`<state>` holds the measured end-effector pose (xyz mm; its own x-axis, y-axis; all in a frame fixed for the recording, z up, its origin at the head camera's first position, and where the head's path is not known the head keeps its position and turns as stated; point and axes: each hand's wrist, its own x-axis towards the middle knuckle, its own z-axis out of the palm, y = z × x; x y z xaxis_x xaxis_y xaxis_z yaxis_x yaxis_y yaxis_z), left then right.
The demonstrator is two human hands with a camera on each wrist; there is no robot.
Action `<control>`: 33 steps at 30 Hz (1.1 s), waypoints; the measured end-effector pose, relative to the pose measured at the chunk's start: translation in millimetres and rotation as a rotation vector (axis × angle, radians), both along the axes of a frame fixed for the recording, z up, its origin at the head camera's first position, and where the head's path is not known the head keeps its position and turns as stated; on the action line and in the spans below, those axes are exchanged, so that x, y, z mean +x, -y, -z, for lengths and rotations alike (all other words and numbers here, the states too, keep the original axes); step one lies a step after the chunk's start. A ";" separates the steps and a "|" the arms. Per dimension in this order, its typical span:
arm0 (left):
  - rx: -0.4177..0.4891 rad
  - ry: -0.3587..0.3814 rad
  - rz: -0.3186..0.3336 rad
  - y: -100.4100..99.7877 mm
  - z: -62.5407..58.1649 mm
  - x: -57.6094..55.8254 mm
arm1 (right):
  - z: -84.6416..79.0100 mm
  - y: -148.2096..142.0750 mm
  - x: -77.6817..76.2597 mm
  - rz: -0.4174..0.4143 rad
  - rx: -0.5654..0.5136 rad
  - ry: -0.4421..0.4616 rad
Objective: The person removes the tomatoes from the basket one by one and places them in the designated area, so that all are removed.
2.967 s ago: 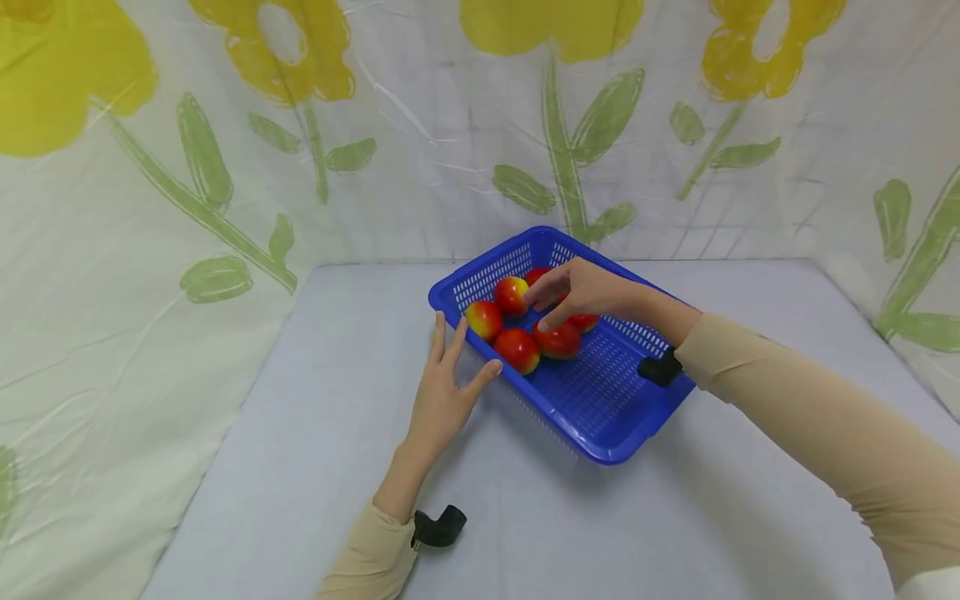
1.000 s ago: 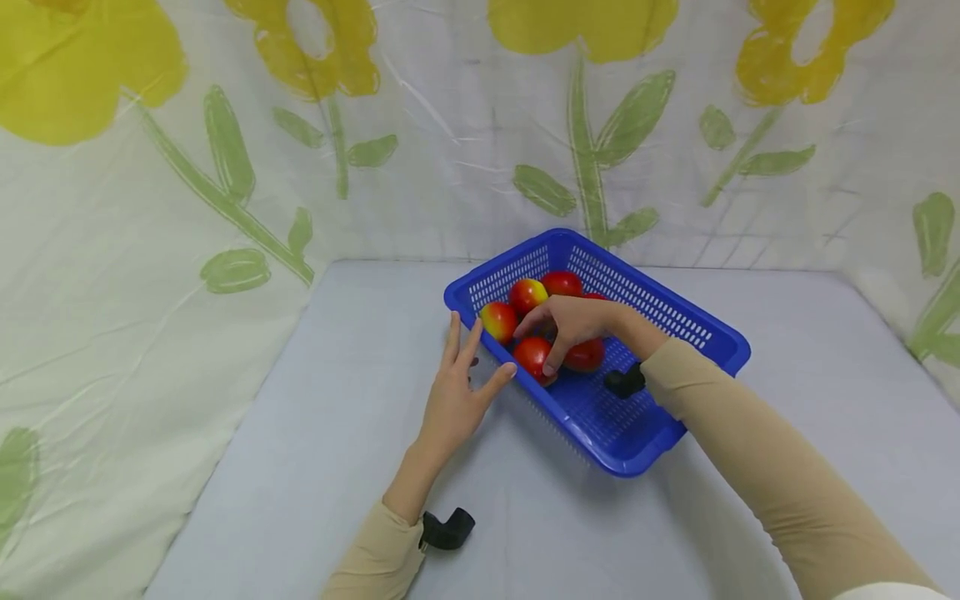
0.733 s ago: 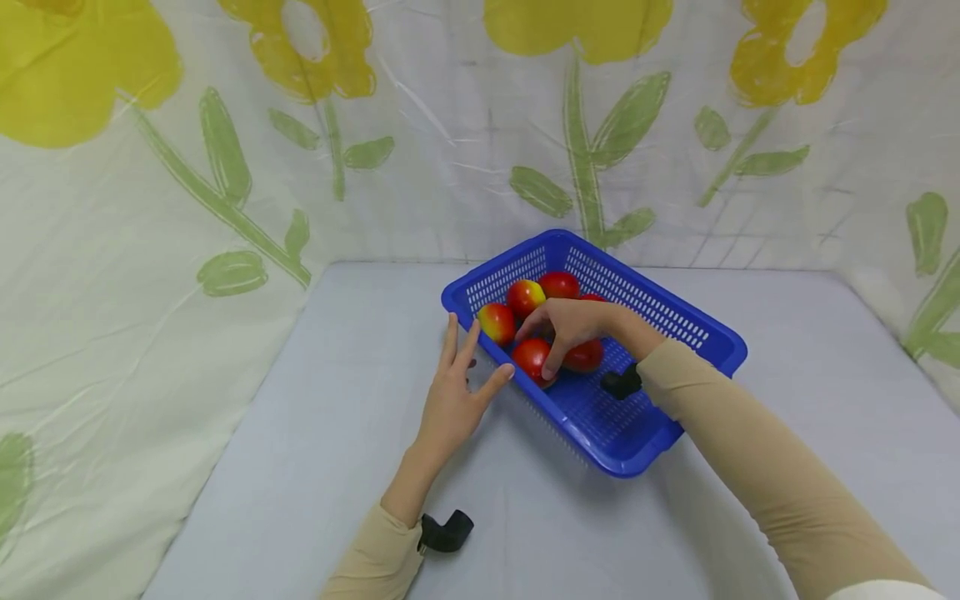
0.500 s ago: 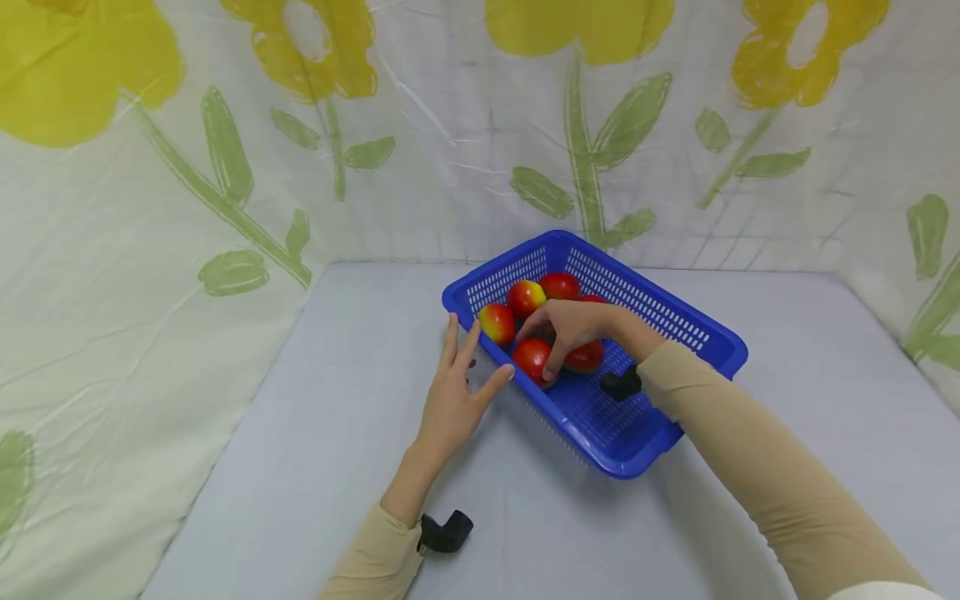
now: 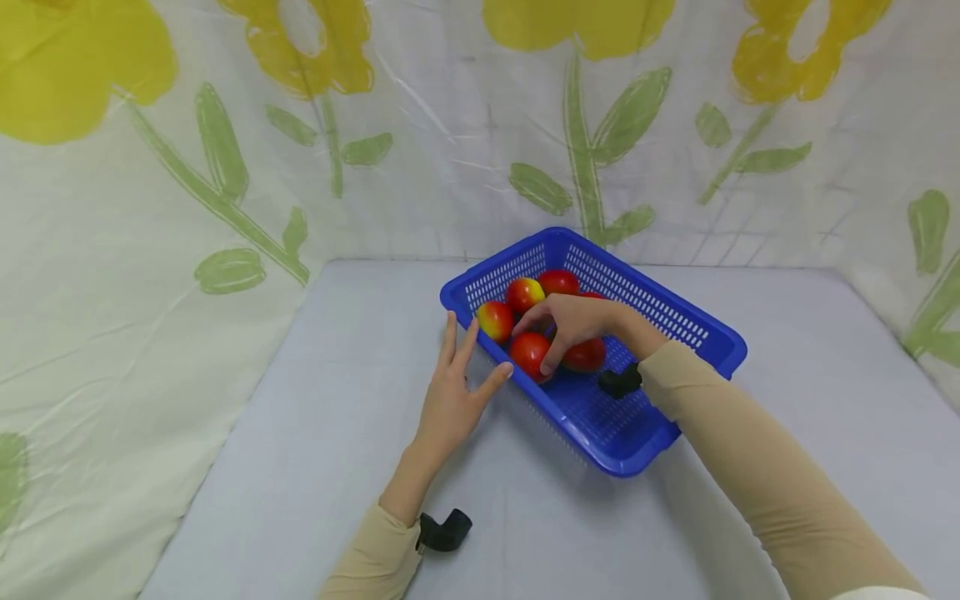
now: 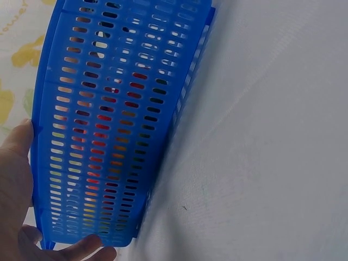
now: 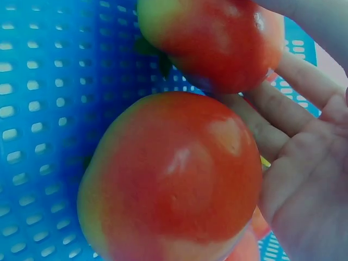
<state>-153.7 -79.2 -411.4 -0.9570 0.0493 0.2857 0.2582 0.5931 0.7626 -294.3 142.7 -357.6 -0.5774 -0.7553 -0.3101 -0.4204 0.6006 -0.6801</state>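
Right hand: inside the basket, your right hand [image 5: 576, 323] has its thumb and fingers curled round one fruit [image 5: 528, 356].
Held fruit: in the basket, just beside its near wall.
Other fruits: the red-and-yellow others [image 5: 495, 321] sit in the basket's far-left half.
Left hand: apart from your right, your left hand [image 5: 452, 402] touches the basket's outside, fingers spread.
Basket: your basket [image 5: 596, 417] rests on the table [image 5: 322, 375].

In the left wrist view, near the top left corner, we read part of a word, slanting yellow-brown lettering [image 6: 13, 17] on the pale flower-patterned cloth [image 6: 15, 33]: "ower"; we cannot make out its beginning.
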 end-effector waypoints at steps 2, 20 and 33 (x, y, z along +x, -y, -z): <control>0.000 0.003 -0.001 1.0 -0.1 -0.2 | -0.4 0.7 -0.3 0.002 -0.004 0.001; -0.007 0.014 -0.001 1.8 0.4 -0.1 | -0.9 -4.6 0.8 0.073 -0.148 0.063; 0.004 0.017 0.005 1.0 1.3 1.3 | 2.4 -6.4 -1.5 0.098 -0.170 0.077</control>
<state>-152.4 -80.2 -412.7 -0.9616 0.0530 0.2693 0.2479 0.5887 0.7694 -295.8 149.1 -360.0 -0.6300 -0.7420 -0.2291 -0.3087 0.5101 -0.8028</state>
